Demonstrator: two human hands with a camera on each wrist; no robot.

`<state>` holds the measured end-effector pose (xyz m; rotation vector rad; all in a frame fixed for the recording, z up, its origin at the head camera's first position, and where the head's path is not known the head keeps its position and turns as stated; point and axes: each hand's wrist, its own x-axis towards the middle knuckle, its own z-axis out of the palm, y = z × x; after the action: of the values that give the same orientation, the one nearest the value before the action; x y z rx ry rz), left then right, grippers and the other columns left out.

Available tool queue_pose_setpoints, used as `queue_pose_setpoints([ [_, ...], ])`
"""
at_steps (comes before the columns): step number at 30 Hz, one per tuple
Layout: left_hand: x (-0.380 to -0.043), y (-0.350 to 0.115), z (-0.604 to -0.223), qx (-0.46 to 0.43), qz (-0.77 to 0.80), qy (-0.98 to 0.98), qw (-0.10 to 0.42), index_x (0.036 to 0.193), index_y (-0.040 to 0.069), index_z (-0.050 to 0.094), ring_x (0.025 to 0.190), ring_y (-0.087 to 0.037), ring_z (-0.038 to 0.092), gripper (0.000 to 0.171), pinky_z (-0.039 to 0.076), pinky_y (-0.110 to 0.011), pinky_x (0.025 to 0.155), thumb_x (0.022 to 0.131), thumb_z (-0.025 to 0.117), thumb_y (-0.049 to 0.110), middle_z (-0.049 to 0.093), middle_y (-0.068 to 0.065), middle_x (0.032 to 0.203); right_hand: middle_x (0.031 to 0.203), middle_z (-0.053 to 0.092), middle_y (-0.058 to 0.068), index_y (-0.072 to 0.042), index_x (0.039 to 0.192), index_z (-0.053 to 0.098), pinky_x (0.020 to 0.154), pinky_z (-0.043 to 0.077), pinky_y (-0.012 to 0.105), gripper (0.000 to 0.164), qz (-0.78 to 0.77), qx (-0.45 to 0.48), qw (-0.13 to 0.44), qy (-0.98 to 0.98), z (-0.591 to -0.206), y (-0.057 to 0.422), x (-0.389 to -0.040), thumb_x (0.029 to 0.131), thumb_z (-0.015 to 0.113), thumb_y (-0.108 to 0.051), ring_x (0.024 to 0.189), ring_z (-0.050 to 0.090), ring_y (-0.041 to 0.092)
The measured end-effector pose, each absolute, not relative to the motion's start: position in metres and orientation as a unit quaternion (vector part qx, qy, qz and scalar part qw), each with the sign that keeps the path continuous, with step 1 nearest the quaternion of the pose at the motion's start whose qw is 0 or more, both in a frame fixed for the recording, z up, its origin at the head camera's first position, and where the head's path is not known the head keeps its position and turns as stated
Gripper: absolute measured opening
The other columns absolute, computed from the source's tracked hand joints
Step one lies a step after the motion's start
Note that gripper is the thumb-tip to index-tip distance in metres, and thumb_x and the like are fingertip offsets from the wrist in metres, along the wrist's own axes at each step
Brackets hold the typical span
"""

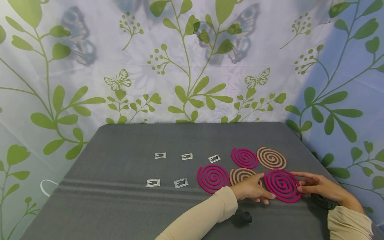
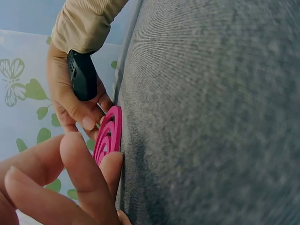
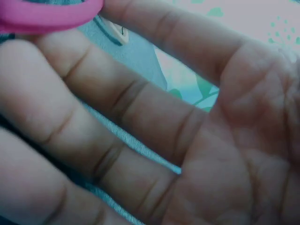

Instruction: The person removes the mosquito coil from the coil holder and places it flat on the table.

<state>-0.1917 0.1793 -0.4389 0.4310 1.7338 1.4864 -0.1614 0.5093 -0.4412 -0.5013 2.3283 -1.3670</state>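
Note:
A magenta mosquito coil (image 1: 282,182) is held between both hands at the front right of the grey table, slightly tilted in the head view. My left hand (image 1: 252,189) grips its left edge with thumb and index finger, the other fingers off the coil. On the opposite edge, my right hand (image 1: 325,189) holds it by thumb and fingers. The left wrist view shows the coil (image 2: 117,124) edge-on, close over the cloth. Only a curved piece of the coil (image 3: 51,19) shows in the right wrist view. Partly behind my left hand lies a tan coil (image 1: 235,176).
Left of my hands lies a magenta coil (image 1: 213,177). Behind are another magenta coil (image 1: 244,158) and a tan coil (image 1: 271,158). Several small metal coil stands, one at the front left (image 1: 148,183), are spread in two rows on the grey cloth (image 1: 105,160). A patterned curtain (image 1: 192,66) hangs behind.

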Motion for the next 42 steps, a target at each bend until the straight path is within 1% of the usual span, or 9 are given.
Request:
queue_pose_setpoints([
  [9, -0.195, 0.177, -0.440, 0.171, 0.580, 0.685, 0.406, 0.168, 0.006, 0.034, 0.053, -0.008, 0.061, 0.082, 0.044, -0.015, 0.047, 0.099, 0.079, 0.004, 0.067, -0.001, 0.066, 0.110, 0.073, -0.018, -0.067, 0.127, 0.061, 0.069, 0.057, 0.030, 0.063, -0.482, -0.139, 0.197, 0.842, -0.440, 0.504, -0.167, 0.114, 0.051, -0.006, 0.084, 0.066, 0.008],
  [15, -0.194, 0.175, -0.439, 0.168, 0.576, 0.690, 0.404, 0.168, 0.006, 0.034, 0.053, -0.007, 0.060, 0.082, 0.044, -0.016, 0.048, 0.100, 0.079, 0.005, 0.066, -0.001, 0.064, 0.112, 0.069, -0.024, -0.066, 0.125, 0.061, 0.068, 0.057, 0.029, 0.062, -0.472, -0.137, 0.179, 0.852, -0.441, 0.501, -0.168, 0.114, 0.052, -0.006, 0.082, 0.063, 0.008],
  [24, -0.198, 0.172, -0.440, 0.188, 0.567, 0.689, 0.411, 0.170, 0.007, 0.031, 0.055, -0.006, 0.062, 0.083, 0.050, -0.017, 0.054, 0.101, 0.078, 0.009, 0.071, -0.002, 0.068, 0.102, 0.069, -0.011, -0.066, 0.123, 0.061, 0.069, 0.057, 0.029, 0.061, -0.483, -0.124, 0.183, 0.847, -0.443, 0.500, -0.170, 0.115, 0.050, -0.006, 0.080, 0.062, 0.009],
  [28, -0.199, 0.167, -0.441, 0.211, 0.585, 0.678, 0.391, 0.169, 0.008, 0.035, 0.063, -0.006, 0.066, 0.076, 0.054, -0.019, 0.060, 0.104, 0.075, 0.008, 0.075, -0.002, 0.079, 0.102, 0.070, -0.014, -0.065, 0.120, 0.062, 0.069, 0.057, 0.029, 0.057, -0.493, -0.103, 0.176, 0.846, -0.442, 0.498, -0.172, 0.115, 0.052, -0.008, 0.081, 0.062, 0.009],
  [33, -0.198, 0.151, -0.436, 0.241, 0.633, 0.653, 0.337, 0.151, 0.005, 0.063, 0.075, -0.005, 0.064, 0.045, 0.051, -0.019, 0.063, 0.106, 0.068, 0.003, 0.081, -0.009, 0.106, 0.099, 0.067, -0.013, -0.062, 0.112, 0.063, 0.069, 0.055, 0.028, 0.051, -0.504, -0.032, 0.120, 0.855, -0.443, 0.492, -0.173, 0.114, 0.056, -0.011, 0.081, 0.061, 0.009],
  [35, -0.199, 0.142, -0.433, 0.260, 0.641, 0.647, 0.320, 0.144, 0.003, 0.068, 0.078, -0.002, 0.063, 0.036, 0.049, -0.018, 0.065, 0.108, 0.065, 0.004, 0.081, -0.008, 0.116, 0.094, 0.065, -0.007, -0.059, 0.112, 0.066, 0.067, 0.055, 0.029, 0.049, -0.515, -0.012, 0.086, 0.853, -0.443, 0.488, -0.173, 0.114, 0.057, -0.011, 0.079, 0.060, 0.010],
  [38, -0.200, 0.125, -0.426, 0.303, 0.649, 0.639, 0.280, 0.139, -0.002, 0.070, 0.094, -0.002, 0.070, 0.031, 0.057, -0.021, 0.077, 0.110, 0.063, 0.008, 0.078, -0.010, 0.127, 0.092, 0.065, -0.005, -0.052, 0.113, 0.072, 0.065, 0.055, 0.029, 0.046, -0.549, -0.002, 0.035, 0.835, -0.440, 0.480, -0.173, 0.113, 0.059, -0.009, 0.078, 0.060, 0.011],
  [41, -0.201, 0.108, -0.418, 0.329, 0.667, 0.622, 0.246, 0.138, -0.007, 0.068, 0.111, -0.003, 0.072, 0.032, 0.060, -0.031, 0.096, 0.112, 0.060, 0.009, 0.073, -0.022, 0.134, 0.089, 0.065, -0.003, -0.043, 0.115, 0.077, 0.067, 0.055, 0.027, 0.041, -0.595, -0.014, -0.011, 0.803, -0.437, 0.473, -0.174, 0.112, 0.059, -0.006, 0.077, 0.059, 0.011],
  [42, -0.202, 0.102, -0.416, 0.336, 0.672, 0.618, 0.232, 0.137, -0.009, 0.067, 0.111, -0.005, 0.072, 0.031, 0.060, -0.033, 0.097, 0.112, 0.060, 0.008, 0.072, -0.024, 0.134, 0.089, 0.066, -0.004, -0.039, 0.115, 0.079, 0.067, 0.054, 0.026, 0.039, -0.612, -0.017, -0.027, 0.790, -0.437, 0.470, -0.174, 0.112, 0.059, -0.005, 0.077, 0.060, 0.011],
])
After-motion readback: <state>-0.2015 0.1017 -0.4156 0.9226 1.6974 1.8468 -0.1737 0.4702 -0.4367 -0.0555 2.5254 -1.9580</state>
